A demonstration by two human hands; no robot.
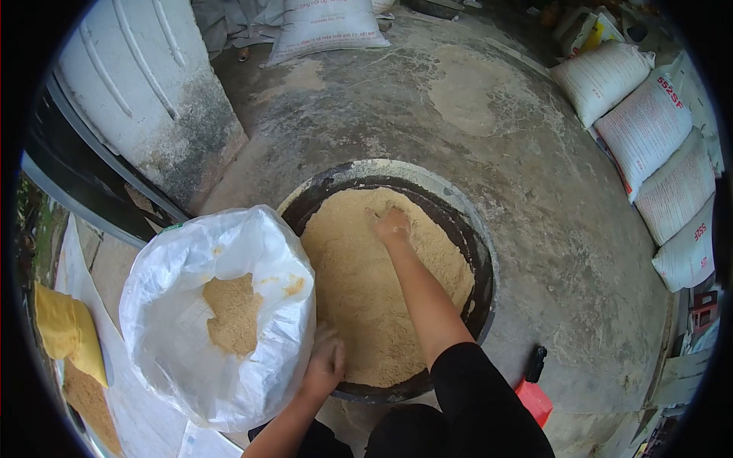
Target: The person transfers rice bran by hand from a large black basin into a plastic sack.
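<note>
A wide dark basin (479, 252) sits on the concrete floor, filled with tan powdery meal (359, 275). My right hand (392, 224) reaches to the far side of the heap, fingers spread and pressed into the meal. My left hand (327, 360) rests at the basin's near rim, gripping the edge of a white woven sack (191, 336) that stands open to the left. Some of the same tan meal (231, 313) lies inside the sack.
Several full white feed sacks (649, 122) are stacked along the right wall, another (327, 27) lies at the back. A white door (145, 84) stands at the left. A red object with a black handle (533, 389) lies near my knee. Yellow bags (69, 328) lie at far left.
</note>
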